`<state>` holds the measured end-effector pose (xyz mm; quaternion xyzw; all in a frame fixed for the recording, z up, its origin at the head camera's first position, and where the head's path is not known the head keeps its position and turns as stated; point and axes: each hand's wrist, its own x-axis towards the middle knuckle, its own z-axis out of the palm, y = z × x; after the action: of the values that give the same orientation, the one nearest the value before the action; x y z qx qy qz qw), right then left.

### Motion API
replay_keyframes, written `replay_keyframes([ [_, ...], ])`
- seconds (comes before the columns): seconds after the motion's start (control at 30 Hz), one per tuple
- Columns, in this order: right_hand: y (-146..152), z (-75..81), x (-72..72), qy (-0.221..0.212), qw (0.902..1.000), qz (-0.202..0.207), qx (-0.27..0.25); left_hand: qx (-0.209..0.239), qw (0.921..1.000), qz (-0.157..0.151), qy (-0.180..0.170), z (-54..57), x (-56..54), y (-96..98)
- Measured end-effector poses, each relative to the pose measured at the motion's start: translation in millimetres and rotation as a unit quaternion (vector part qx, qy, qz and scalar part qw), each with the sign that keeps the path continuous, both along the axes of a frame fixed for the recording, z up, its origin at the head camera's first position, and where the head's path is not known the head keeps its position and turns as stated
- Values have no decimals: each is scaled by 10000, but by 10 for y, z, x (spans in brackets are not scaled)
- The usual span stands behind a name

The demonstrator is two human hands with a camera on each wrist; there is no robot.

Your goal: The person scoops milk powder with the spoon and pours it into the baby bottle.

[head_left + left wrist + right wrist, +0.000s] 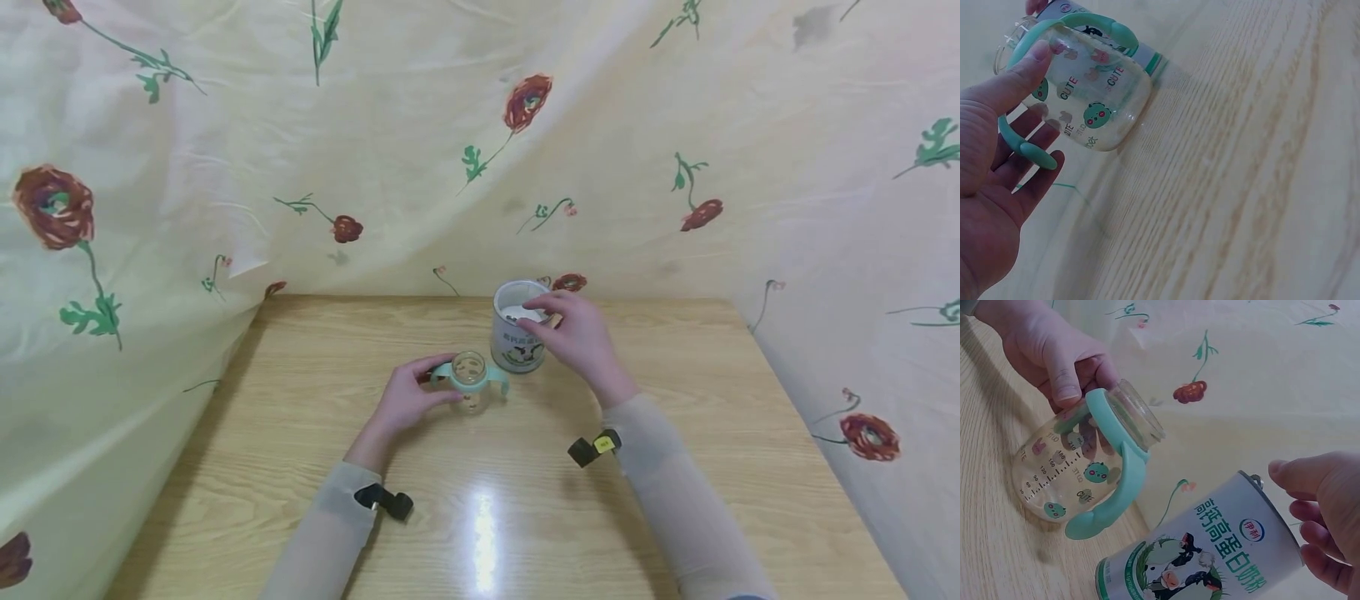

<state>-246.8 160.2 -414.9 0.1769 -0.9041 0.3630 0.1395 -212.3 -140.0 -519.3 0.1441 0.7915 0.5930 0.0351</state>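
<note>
A clear baby bottle (470, 400) with a mint-green collar and two handles stands upright on the table, its mouth uncapped. My left hand (408, 396) holds its left side, thumb at the front and fingers behind, around one handle. Touching or close behind it to the right is a white milk powder can (517, 342) with a cow picture, its top open and pale contents inside. Over the can's rim hovers my right hand (577, 333), thumb and forefinger apart, nothing visible between them. A small shiny metal piece (1258, 481) shows at the rim near the thumb.
The wooden table (300, 467) carries both containers toward its back edge. A pale cloth (405, 150) with red flowers hangs behind and along both sides. Each wrist bears a small black camera (386, 500).
</note>
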Motion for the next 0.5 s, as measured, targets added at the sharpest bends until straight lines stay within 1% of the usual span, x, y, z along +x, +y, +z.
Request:
replay_keyframes([
  [0.27, -68, -9, -24, 166, 9994, 53, 292, -42, 10000, 29, 7, 19, 7, -1],
  [0.5, -121, -30, -33, 340, 9976, 31, 610, -85, 9999, -26, 85, -15, -7, -8],
])
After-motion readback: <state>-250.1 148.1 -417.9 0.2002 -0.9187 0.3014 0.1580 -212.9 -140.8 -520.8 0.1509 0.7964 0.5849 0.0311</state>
